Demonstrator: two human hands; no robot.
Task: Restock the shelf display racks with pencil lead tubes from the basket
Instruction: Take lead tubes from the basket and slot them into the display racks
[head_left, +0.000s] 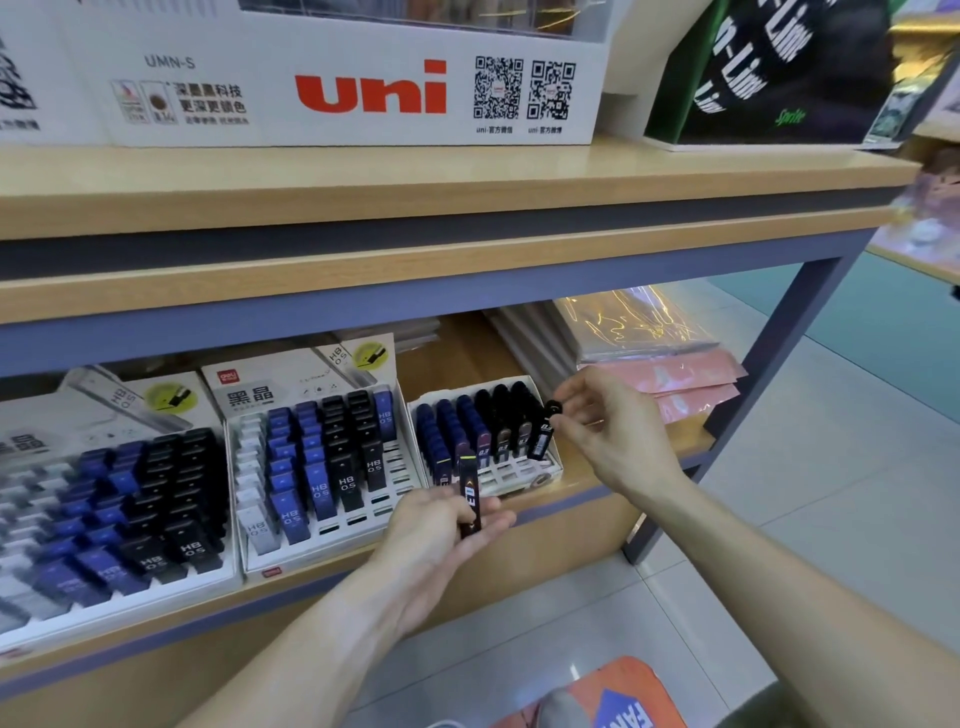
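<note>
Head view, with the small rack (488, 441) on the lower shelf (597, 499) as landmark. Three white display racks stand in a row on this shelf: the small rack at the right, a middle rack (322, 457) just to its left, and a large rack (104, 519) further left, cut by the frame edge.

The small rack holds six columns of lead tubes, three blue on its left and three black on its right; the count within each column cannot be told.

The right hand (608, 426) is at the small rack's right edge, thumb and forefinger pinching one black tube (543, 431) upright over the rightmost column, the other fingers loosely curled.

The left hand (441, 530) is just in front of the small rack, palm up, fingers curled round one dark tube (469, 493) that stands upright with its yellow-tipped cap against the rack's front.

Behind and to the right of the small rack lie stacked pink packets (675, 384). Above it, on the upper shelf, sits one white "uni" box (332, 78). Well below it, at the bottom edge, shows one orange object (613, 696), cut off.
</note>
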